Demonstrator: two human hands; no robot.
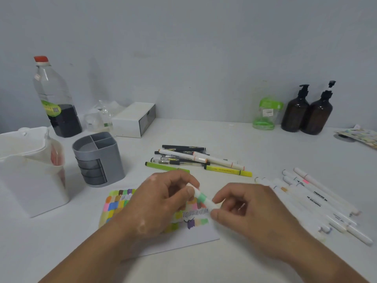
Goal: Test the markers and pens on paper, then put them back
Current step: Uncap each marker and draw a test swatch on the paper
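1. Two containers stand far to the left of the grip: a white bin (30, 180) with its lid raised, and behind it a tall clear bottle (54, 92) with a red cap and dark liquid in its lower part.
2. Closer in, still left of the grip and behind it, a grey pen holder (98, 158) stands upright, with divided compartments on top and small drawers in its side. A white box (132, 119) lies further back, near the wall.
3. The left hand (159, 203) curls its fingers and thumb round the left end of a white marker (201, 197) with a green band.
4. The marker hangs between both hands, tilted down toward the right. Directly beneath it the paper (183, 240) lies flat on the table (224, 266), covered in colour swatches and black scribbles.
5. The right hand (251, 209) pinches the marker's right end between thumb and forefinger, the other fingers curled in. Blur hides whether a cap is seated there.
6. Behind the grip lies a loose pile of pens (183, 156), with a green highlighter (163, 166) and a yellow highlighter (228, 170) along its near edge.
7. Right of the grip, a row of white markers (314, 201) lies side by side on the table, near the right hand but apart from it.
8. Far back on the right, a green clear jar (265, 113) and two brown pump bottles (306, 115) stand against the wall; a patterned sheet (361, 135) lies at the right edge.
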